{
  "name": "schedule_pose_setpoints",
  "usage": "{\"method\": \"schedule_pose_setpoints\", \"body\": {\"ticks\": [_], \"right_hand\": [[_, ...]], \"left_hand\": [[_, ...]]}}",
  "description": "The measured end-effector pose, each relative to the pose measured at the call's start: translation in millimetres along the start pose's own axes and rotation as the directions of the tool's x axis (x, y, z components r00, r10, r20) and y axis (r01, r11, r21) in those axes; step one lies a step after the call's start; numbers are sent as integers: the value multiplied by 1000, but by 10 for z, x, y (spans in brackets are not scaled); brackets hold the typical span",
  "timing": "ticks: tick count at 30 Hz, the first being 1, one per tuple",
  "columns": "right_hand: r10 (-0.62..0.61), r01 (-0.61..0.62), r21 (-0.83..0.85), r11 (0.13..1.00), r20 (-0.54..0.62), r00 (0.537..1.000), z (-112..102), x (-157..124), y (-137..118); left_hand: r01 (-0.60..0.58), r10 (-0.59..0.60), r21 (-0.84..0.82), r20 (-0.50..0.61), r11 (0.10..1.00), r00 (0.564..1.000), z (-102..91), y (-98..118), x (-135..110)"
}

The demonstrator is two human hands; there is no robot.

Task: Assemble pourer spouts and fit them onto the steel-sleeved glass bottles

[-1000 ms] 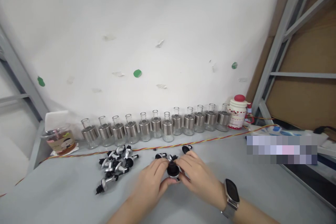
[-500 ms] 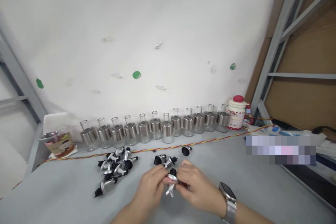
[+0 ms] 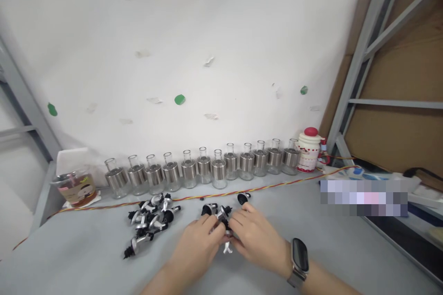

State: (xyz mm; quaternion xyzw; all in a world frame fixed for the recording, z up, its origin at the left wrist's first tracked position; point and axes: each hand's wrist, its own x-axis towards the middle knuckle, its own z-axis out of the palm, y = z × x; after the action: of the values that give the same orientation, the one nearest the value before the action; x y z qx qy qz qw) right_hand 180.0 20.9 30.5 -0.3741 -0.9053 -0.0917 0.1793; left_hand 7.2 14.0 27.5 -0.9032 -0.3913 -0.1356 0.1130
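Note:
My left hand and my right hand meet over the grey table, fingers pinched together on one small silver and black pourer spout. Its silver tip pokes out below my fingers. Just beyond my hands lie two more loose spouts and a black stopper piece. A pile of several such spouts lies to the left. A smartwatch is on my right wrist.
A row of several glass bottles with steel collars lines the wall. A drink cup stands at the left, a red and white pot at the right. A red-yellow cable crosses the table. Metal shelving is on the right.
My hands have turned the spout over between them: its black base faced up a second ago, and its silver tip now points down. Both hands stay in the same spot.

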Motion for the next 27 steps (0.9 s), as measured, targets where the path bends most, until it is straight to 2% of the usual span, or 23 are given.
{"method": "schedule_pose_setpoints", "body": {"ticks": [3, 7, 18, 21, 23, 25, 27], "right_hand": [[-44, 44, 20, 999, 25, 999, 5, -2, -11], [-96, 93, 85, 992, 34, 995, 46, -17, -8], [-180, 192, 123, 974, -104, 978, 141, -61, 3], [-146, 166, 136, 977, -143, 979, 116, -43, 17], [-62, 90, 157, 983, -175, 983, 83, -23, 33], [45, -7, 174, 985, -215, 976, 51, -6, 47], [115, -69, 185, 980, -249, 962, 36, 4, 54]], "left_hand": [[5, -5, -12, 35, 1000, 999, 31, -14, 7], [-46, 47, -9, 79, 999, 996, 57, -1, -17], [-89, 89, 2, -51, 996, 995, 59, 30, -46], [2, -11, -116, -74, 993, 997, 68, -4, -39], [153, -189, -319, -83, 935, 979, 60, -17, -27], [286, -371, -561, -41, 777, 928, 44, -10, -12], [334, -454, -727, 35, 600, 891, 32, 16, 5]]}}
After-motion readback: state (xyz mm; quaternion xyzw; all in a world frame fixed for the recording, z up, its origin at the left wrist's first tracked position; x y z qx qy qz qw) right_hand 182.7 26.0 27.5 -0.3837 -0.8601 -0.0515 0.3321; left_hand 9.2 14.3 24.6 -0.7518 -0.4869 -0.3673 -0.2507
